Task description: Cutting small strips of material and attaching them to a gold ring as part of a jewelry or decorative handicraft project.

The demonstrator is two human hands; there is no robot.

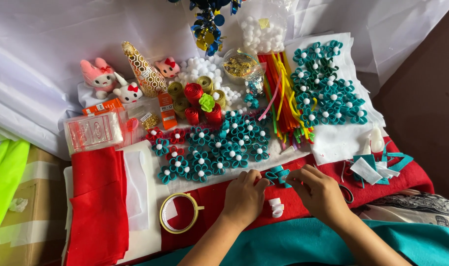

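While both the left hand (244, 197) and right hand (317, 191) pinch the teal felt flower (277, 175) at lower centre, steady, even pressure seems wise.

Matt teal felt flower (277, 175), soft red felt sheet (99, 207), glossy plastic packet (93, 131)

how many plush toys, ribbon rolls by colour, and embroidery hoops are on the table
Plush toys: 3
Red ribbon rolls: 3
Gold ribbon rolls: 4
Embroidery hoop: 1
Total: 11

The left hand and right hand together pinch a teal felt flower, not counted here.
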